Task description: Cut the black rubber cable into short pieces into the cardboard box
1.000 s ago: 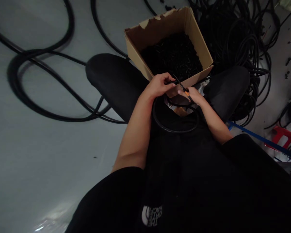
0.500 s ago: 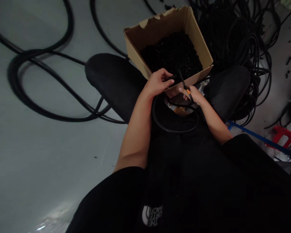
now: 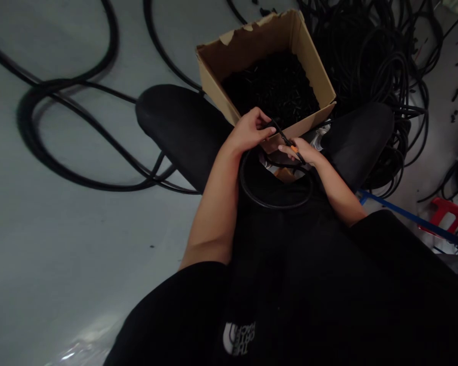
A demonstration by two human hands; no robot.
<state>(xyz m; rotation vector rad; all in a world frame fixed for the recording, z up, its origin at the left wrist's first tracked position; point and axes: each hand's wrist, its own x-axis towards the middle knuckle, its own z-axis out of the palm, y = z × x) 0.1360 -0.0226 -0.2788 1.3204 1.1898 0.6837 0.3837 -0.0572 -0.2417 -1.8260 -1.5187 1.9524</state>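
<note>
Cutter [image 3: 294,149] swung back toward left fingers [image 3: 262,115] pinching black tube [image 3: 267,123]; right fingers [image 3: 286,149] grip cutter.

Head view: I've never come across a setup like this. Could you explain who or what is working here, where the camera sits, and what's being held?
There is no machine here: a person works with two bare hands, and the camera is worn on the head, looking forward and down past the dark shirt.

The right hand holds a scissor-like tool with an orange part, its tip close to the left fingertips. The left hand pinches something dark, seemingly a black tube that loops over the lap; the grip is too dim to be sure.

Just ahead, a cardboard box holds many short black pieces. On the grey floor lie long black loops and a tangled pile.
</note>
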